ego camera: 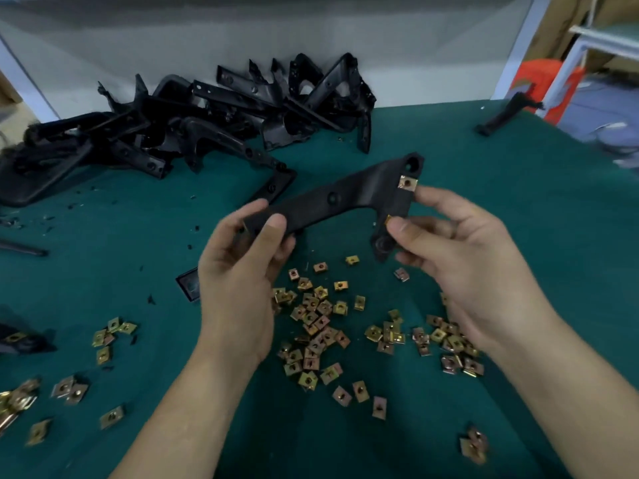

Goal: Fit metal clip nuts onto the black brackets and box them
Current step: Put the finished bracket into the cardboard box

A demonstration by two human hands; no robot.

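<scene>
I see a dark green felt-covered table [518,202], its far edge butting a pale grey wall panel [242,36]. Past the far right corner there's a white frame [587,46] and something orange [539,84], blurred. A heap of black plastic brackets [193,126] fills the far left, against the panel. One lone black bracket [501,115] sits near the far right edge. Loose clip nuts [314,326] are scattered across the near felt, under and between both wrists, with more at the left edge. The widest open felt is right of the hands.

The long black angled bracket [332,198] is held above the table centre. Left hand [242,271]: grip wrapped round its left end. Right hand [460,267]: grip narrow, thumb pinching a second clip nut [388,219] against the bracket's lower leg. A brass-coloured metal clip nut [407,183] is already seated near the upper right corner.
</scene>
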